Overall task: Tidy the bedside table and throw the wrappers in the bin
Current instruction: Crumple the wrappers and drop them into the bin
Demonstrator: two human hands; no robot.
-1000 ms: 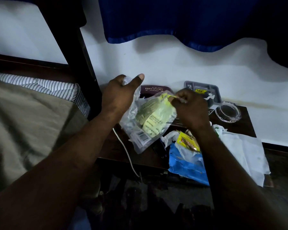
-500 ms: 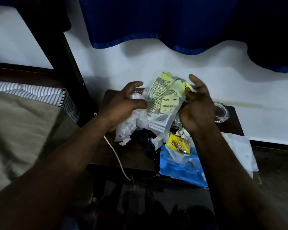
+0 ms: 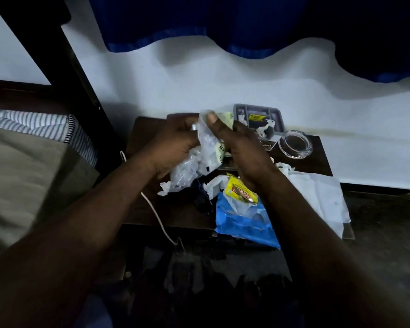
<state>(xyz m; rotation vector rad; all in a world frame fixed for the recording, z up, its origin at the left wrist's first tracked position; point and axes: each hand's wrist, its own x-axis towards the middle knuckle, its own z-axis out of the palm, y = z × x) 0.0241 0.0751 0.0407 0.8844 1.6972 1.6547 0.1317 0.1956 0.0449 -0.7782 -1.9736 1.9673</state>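
Blue wrapper (image 3: 245,224) at bedside table (image 3: 175,211) front edge, yellow packet (image 3: 240,191) on it. Above the table, left hand (image 3: 175,145) and right hand (image 3: 244,150) both grip a crumpled clear wrapper (image 3: 199,159). Behind: glass ashtray (image 3: 295,144), grey tray (image 3: 258,119).

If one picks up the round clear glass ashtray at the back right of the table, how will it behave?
The round clear glass ashtray looks thick-walled, so probably heavy for its size and rigid. Glass is likely slippery and breakable. Sitting flat on the dark wooden bedside table, it should not roll.
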